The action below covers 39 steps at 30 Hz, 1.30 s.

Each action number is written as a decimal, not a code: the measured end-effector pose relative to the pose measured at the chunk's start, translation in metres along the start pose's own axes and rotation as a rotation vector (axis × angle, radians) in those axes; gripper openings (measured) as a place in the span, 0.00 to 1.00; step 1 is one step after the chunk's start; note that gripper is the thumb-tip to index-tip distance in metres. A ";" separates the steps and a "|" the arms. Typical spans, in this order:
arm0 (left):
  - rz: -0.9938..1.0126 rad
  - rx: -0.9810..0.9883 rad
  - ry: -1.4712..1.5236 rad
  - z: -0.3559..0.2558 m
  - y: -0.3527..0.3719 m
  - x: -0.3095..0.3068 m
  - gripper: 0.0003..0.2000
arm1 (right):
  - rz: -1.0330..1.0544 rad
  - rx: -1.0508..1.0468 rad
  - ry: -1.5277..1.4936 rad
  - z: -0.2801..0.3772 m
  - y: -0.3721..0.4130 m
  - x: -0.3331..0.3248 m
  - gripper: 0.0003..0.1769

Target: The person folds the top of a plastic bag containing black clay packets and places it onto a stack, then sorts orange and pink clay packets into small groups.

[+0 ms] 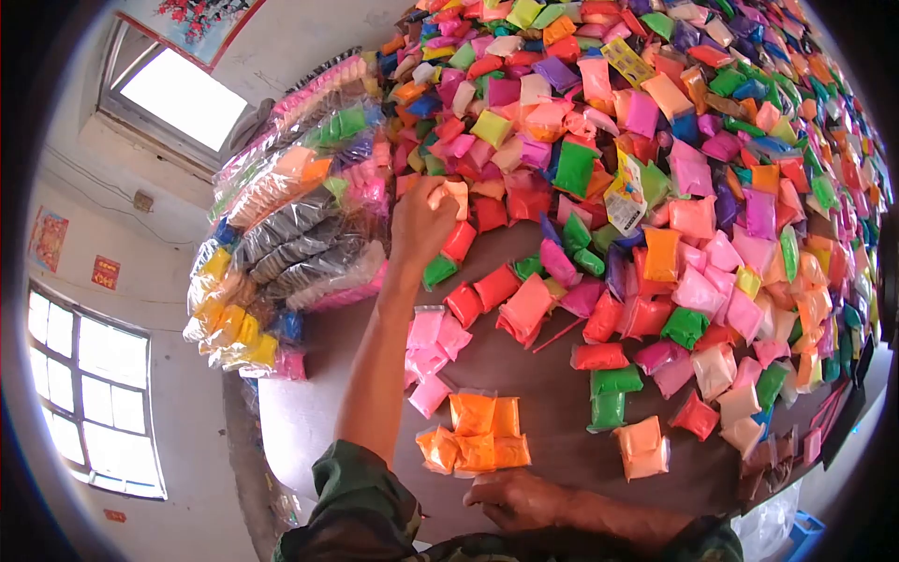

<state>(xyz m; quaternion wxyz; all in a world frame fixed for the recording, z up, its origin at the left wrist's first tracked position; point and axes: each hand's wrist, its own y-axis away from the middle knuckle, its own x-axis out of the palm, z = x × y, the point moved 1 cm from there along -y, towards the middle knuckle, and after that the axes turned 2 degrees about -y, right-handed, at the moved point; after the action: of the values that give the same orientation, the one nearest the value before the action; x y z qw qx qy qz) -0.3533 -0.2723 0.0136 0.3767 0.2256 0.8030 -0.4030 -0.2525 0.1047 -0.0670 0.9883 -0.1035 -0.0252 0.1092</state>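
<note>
My left hand (421, 223) reaches out to the near edge of a large heap of small coloured packets (562, 122). Its fingers are closed on a peach packet (456, 199). Low in the view, my right hand (510, 498) rests by the table's near edge with its fingers curled in; whatever they may hold is hidden. Just beyond it lies a group of orange packets (487, 434). Pink packets (431, 351) lie beside my left forearm, and red packets (482, 290) lie to the right of it.
Large clear bags (309, 225) of stacked packets stand at the left of the brown table (552, 450). A green packet (609, 407) and a peach packet (642, 448) lie near the front. A blue crate (805, 534) and clear plastic (763, 525) are at lower right.
</note>
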 end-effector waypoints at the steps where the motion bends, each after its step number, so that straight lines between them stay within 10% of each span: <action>1: -0.061 0.060 0.006 -0.002 -0.002 0.005 0.12 | 0.001 -0.003 -0.002 0.002 0.000 -0.001 0.13; 6: 0.248 -0.039 -0.129 -0.013 -0.014 0.040 0.16 | 0.015 0.020 -0.022 0.001 0.001 -0.003 0.14; 15: 0.062 0.035 -0.323 -0.034 -0.014 0.062 0.15 | -0.010 -0.015 -0.018 -0.003 0.000 0.002 0.13; 27: 0.301 -0.509 1.108 -0.062 0.048 -0.039 0.13 | -0.080 -0.040 0.061 -0.006 -0.002 0.005 0.11; 39: 0.589 -0.626 1.151 -0.146 0.138 -0.039 0.18 | -0.131 -0.047 0.077 0.010 0.001 -0.003 0.07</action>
<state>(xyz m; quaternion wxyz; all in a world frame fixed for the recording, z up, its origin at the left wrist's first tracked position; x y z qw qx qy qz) -0.2988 -0.0756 0.0357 0.0336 0.4911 0.8579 0.1472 -0.2562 0.1067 -0.0572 0.9909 -0.1289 0.0037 0.0394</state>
